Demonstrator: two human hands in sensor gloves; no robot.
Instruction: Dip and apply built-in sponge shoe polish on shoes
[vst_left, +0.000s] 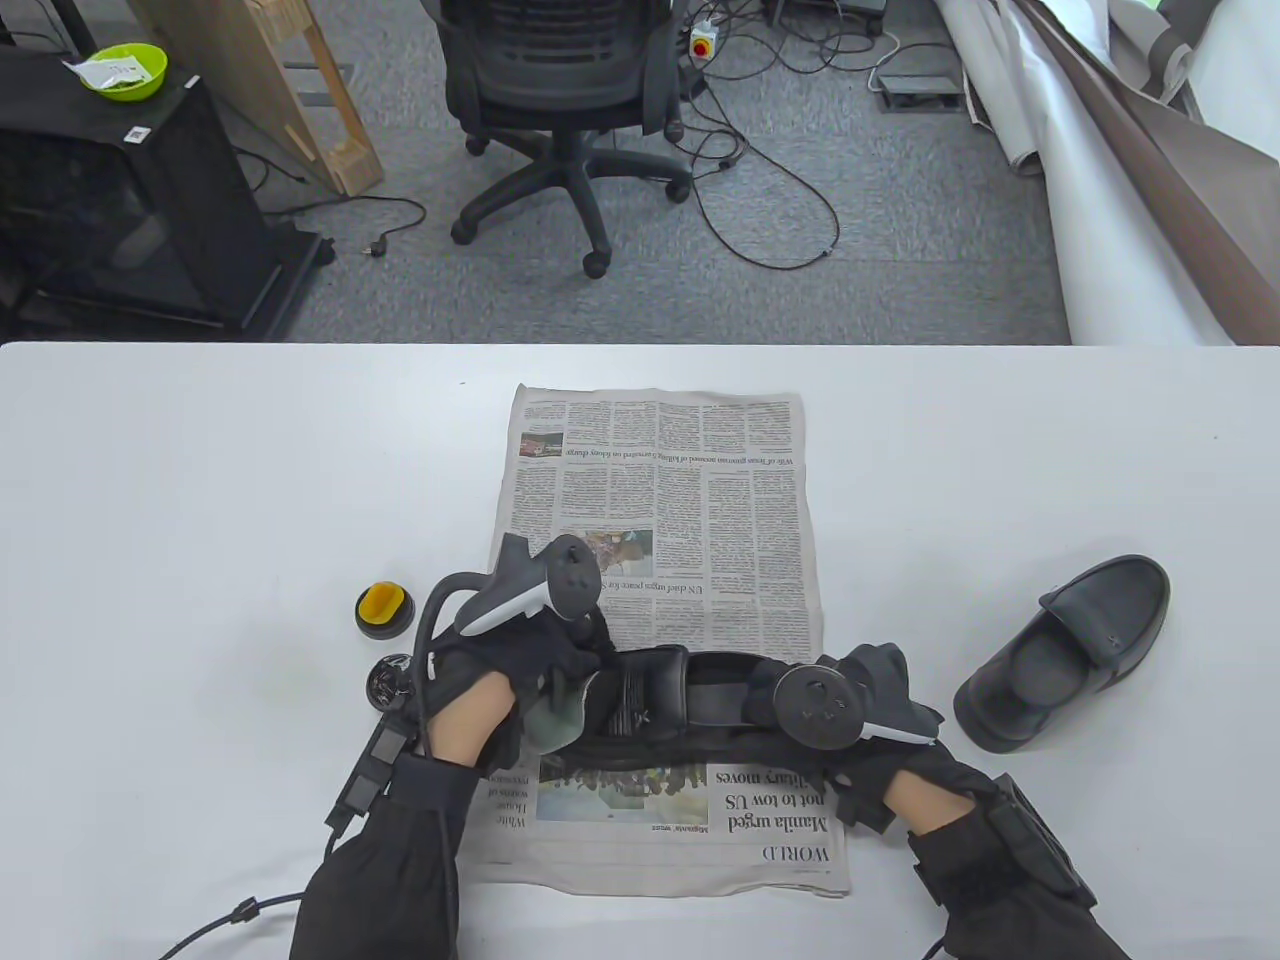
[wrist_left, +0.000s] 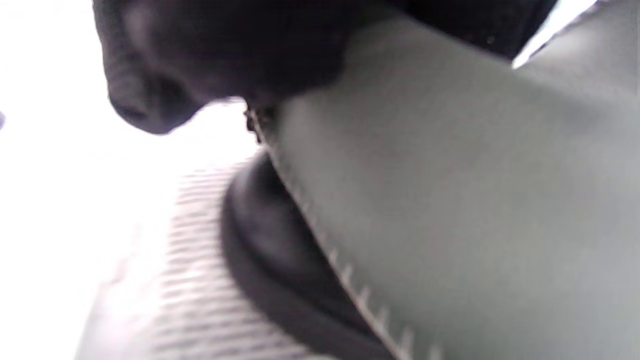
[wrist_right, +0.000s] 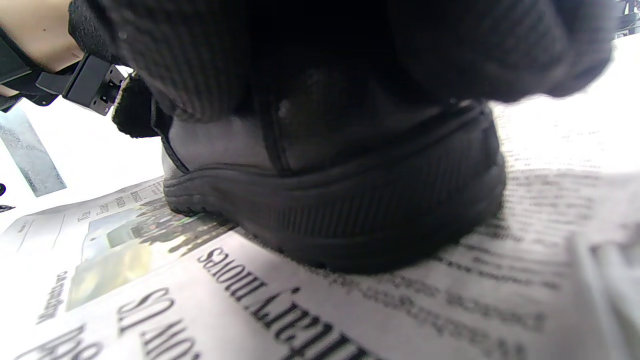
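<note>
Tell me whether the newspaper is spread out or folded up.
Spread out: the newspaper lies flat and open on the table, with the shoe resting on it.

both hands low and close together, left hand (vst_left: 520, 670) fingers curled, right hand (vst_left: 880, 710) fingers curled too

A black shoe (vst_left: 680, 700) lies crosswise on its sole between the two hands, gripped at both ends. A second black shoe (vst_left: 1075, 650) rests right of the right hand; the polish tin (vst_left: 385, 610) with its yellow sponge sits just left of the left hand.

Smooth, faintly glossy black leather shoe (wrist_right: 350, 165), ribbed matt rubber sole, printed paper newspaper (vst_left: 660, 500), knitted cloth gloves
</note>
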